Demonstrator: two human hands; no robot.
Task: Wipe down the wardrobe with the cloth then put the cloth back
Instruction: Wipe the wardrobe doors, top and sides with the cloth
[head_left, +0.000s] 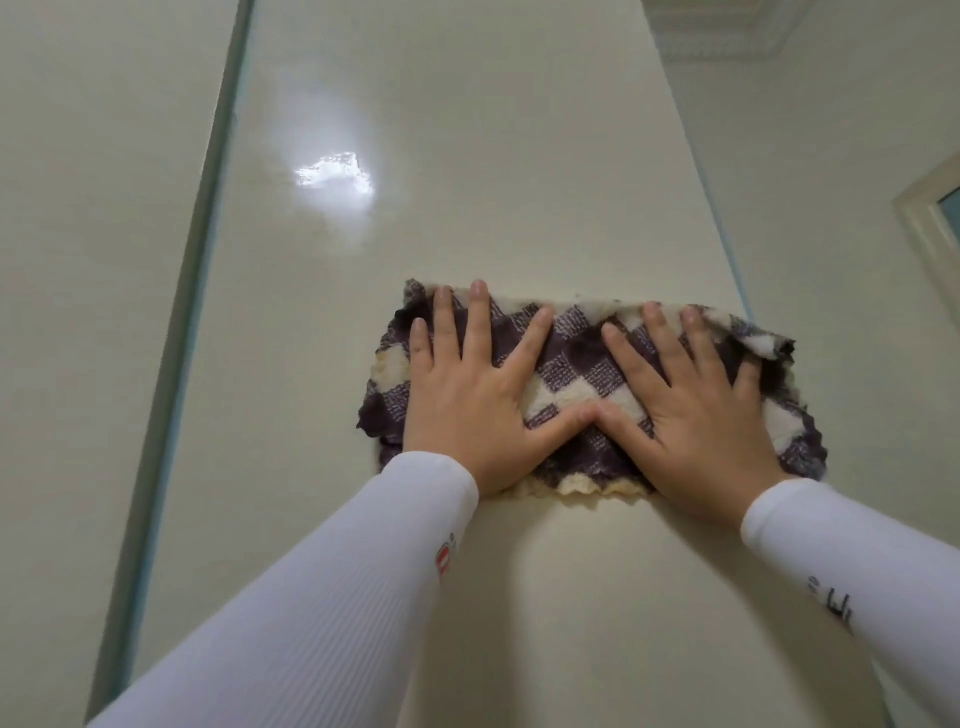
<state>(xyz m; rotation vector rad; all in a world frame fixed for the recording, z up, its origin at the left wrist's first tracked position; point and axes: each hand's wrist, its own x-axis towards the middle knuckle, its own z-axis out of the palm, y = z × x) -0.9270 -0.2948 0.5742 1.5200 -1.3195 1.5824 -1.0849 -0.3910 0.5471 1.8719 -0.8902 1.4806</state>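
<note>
Cloth (566, 364), checked in dark purple and cream, lay spread against the wardrobe (467, 182) door panel, with its right end just beside the panel's right edge. Nearest, a white left sleeve (332, 597) and a white right sleeve (841, 561) with dark lettering reached upward. Beyond them the left grip (467, 405), a bare hand, lay flat with fingers straight and spread, pressing the cloth's left half. The right grip (696, 415) lay flat in the same way on the right half. Their thumb tips touched over the cloth's middle. The cloth's upper right corner was folded over. Higher on the glossy panel a white glare (335, 174) showed, and a dark seam (192, 291) ran along the panel's left edge. Farthest off were the ceiling moulding (727, 31) and a pale frame (930, 208).
</note>
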